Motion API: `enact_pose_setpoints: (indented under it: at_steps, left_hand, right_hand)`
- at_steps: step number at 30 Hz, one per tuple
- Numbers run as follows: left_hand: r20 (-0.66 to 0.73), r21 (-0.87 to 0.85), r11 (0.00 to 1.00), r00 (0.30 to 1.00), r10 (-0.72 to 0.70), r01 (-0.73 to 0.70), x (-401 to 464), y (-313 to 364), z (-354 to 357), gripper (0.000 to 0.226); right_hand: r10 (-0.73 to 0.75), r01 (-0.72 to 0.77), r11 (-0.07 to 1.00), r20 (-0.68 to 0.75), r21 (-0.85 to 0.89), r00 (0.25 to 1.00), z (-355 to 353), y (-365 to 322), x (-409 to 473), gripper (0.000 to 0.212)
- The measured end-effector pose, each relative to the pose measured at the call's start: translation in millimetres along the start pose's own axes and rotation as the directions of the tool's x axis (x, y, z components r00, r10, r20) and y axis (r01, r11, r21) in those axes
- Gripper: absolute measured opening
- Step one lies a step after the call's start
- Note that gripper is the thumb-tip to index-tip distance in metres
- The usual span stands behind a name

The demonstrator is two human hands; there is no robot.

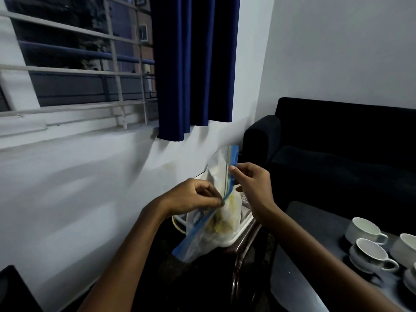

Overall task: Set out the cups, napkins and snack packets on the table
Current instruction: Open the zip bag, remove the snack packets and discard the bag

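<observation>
Wall (pixel 337 52): pale, filling the background behind the zip bag.
Window (pixel 74 64): barred, up and to the left of the zip bag, dark outside.
Curtain (pixel 195 64): deep blue, hanging straight above the zip bag.
Sofa (pixel 337 140): black, beyond the zip bag to the right.
Table (pixel 299 262): dark and glossy, below and right of the zip bag.
Zip bag (pixel 216 224): clear plastic with a blue seal strip, held up mid-air between both hands, yellowish snack contents blurred inside, too soft to identify.
White tray (pixel 244 225): just behind the zip bag's lower half, mostly hidden.
Cups (pixel 371 251): white, on saucers, on the table well to the right of the zip bag.
Left hand (pixel 193 197): curled tight, fingertips pinching the zip bag's blue strip at its middle.
Right hand (pixel 254 185): thumb and fingers pinched on the blue strip higher up, remaining fingers loosely bent.
</observation>
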State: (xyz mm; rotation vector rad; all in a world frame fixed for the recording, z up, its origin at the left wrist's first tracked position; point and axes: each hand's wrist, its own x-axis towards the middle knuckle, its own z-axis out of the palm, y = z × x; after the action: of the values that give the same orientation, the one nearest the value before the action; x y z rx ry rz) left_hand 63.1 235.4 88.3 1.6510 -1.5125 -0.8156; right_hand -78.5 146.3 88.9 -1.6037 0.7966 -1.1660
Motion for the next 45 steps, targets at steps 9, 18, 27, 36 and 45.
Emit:
enact_pose_setpoints:
  at_steps: [9,18,27,36,45]
  left_hand:
    - [-0.607,-0.197,0.957,0.793,0.052,-0.214,6,20,9,0.009]
    - [-0.717,-0.066,0.981,0.693,0.081,-0.183,6,22,18,0.008]
    - [-0.768,0.048,0.992,0.63,0.114,-0.12,2,26,23,0.006]
    - [-0.838,0.062,0.997,0.54,0.08,-0.052,1,24,18,0.004]
    - [-0.8,-0.063,0.988,0.599,0.033,-0.139,1,25,18,0.004]
  right_hand:
    - [-0.056,0.048,0.998,0.175,0.048,0.983,14,-10,-18,0.004]
    - [-0.083,0.086,0.996,0.102,-0.027,0.991,13,-16,-20,0.011]
    - [-0.105,0.102,0.99,-0.025,-0.097,0.994,15,-18,-19,0.008]
    - [-0.147,0.11,0.975,-0.189,-0.193,0.971,21,-16,-16,0.006]
    - [-0.015,0.024,0.988,0.064,-0.151,0.998,15,-7,-28,0.027]
